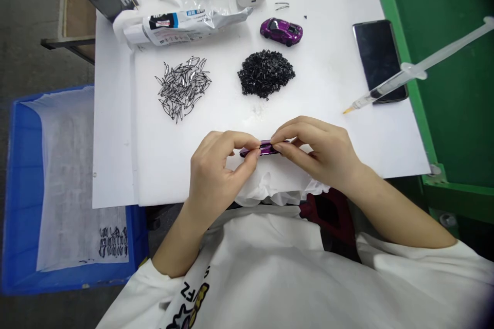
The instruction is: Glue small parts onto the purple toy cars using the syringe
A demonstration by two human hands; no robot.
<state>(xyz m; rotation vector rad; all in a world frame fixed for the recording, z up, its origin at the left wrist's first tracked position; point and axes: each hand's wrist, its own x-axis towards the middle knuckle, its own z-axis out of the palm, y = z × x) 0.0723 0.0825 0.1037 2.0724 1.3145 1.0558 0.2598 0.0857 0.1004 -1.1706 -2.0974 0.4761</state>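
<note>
White desk [116, 113]; blue plastic crate [15, 164] beside it. Left hand [218, 172] and right hand [318, 151], fingers closed, pinching a purple toy car [259, 149] over the desk's near part. Syringe [420, 69] across a smartphone [378, 59]. Heap of silver pieces [183, 87]; heap of black pieces [265, 74]; second purple toy car [281, 31].

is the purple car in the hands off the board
Lifted, seemingly: the shiny purple toy car is pinched between the left hand and right hand.
</note>
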